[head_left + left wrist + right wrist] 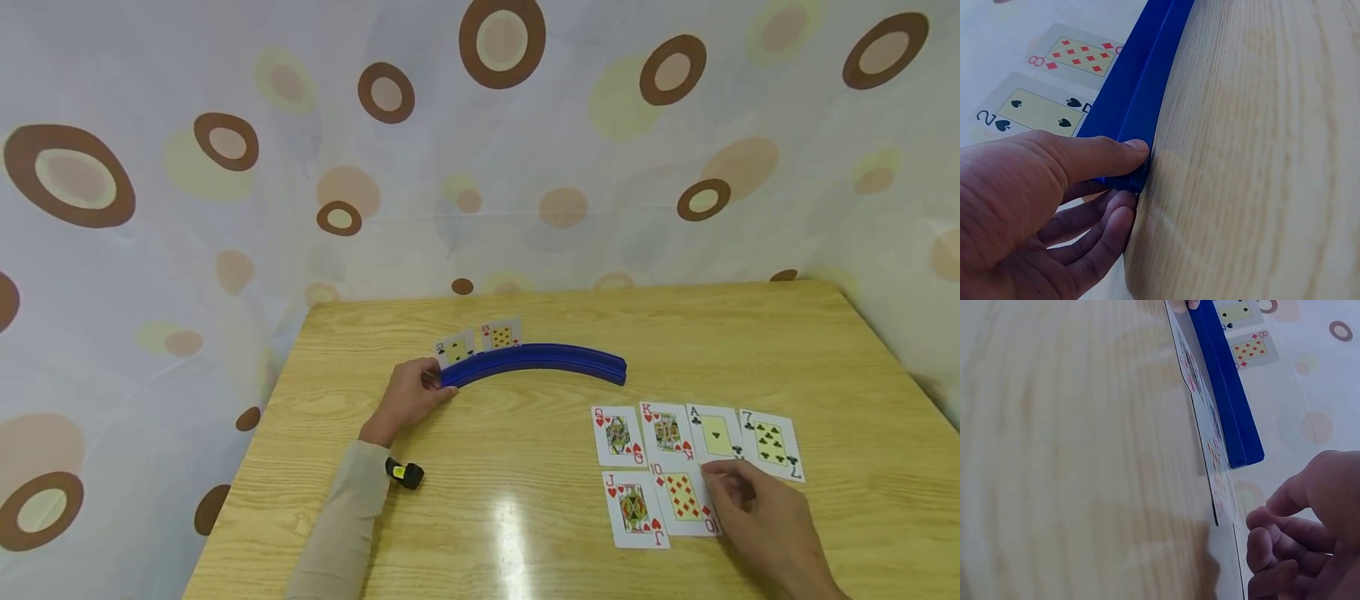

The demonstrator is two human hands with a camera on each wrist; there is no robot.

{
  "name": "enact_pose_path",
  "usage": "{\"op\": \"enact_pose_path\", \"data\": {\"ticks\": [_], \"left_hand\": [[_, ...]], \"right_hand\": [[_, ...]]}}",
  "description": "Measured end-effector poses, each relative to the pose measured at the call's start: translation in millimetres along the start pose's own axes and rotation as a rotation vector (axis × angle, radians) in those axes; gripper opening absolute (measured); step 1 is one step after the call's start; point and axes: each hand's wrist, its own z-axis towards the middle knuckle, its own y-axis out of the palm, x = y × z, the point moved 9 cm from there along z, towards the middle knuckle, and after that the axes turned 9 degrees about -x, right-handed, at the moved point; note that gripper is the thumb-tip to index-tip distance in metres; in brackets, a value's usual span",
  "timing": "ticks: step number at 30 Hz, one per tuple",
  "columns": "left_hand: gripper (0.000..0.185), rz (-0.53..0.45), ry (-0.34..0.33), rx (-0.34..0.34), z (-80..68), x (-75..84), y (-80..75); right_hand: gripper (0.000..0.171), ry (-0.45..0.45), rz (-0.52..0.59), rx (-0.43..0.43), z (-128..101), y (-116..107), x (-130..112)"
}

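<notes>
the curved blue card rack (536,360) is hiding the lower parts of the two of spades (456,347) and the eight of diamonds (501,335) standing in it. the left hand (411,393) is covering the rack's left end, and the bottom edge is cutting the sleeve off. the right hand (765,510) is overlapping a corner of the ten of diamonds (684,498), with its wrist running out of frame. in the right wrist view the flat cards (1210,434) are lying edge-on and blurring, so their faces are unreadable.
</notes>
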Motion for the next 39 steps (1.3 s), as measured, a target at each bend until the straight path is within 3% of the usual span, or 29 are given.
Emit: {"op": "enact_pose_path", "data": {"ticks": [9, 18, 39], "left_hand": [[0.022, 0.001, 0.011, 0.004, -0.9, 0.7, -0.1], [0.023, -0.006, -0.011, -0.008, -2.0, -4.1, 5.8], [0.02, 0.011, 0.039, 0.015, -0.6, 0.9, -0.8]], "right_hand": [[0.009, -0.13, 0.09, 0.112, 5.3, -1.5, -22.9], [0.01, -0.243, 0.085, 0.109, 20.1, 5.7, -51.7], [0.013, -0.446, 0.104, 0.172, 62.9, 3.7, -102.5]]}}
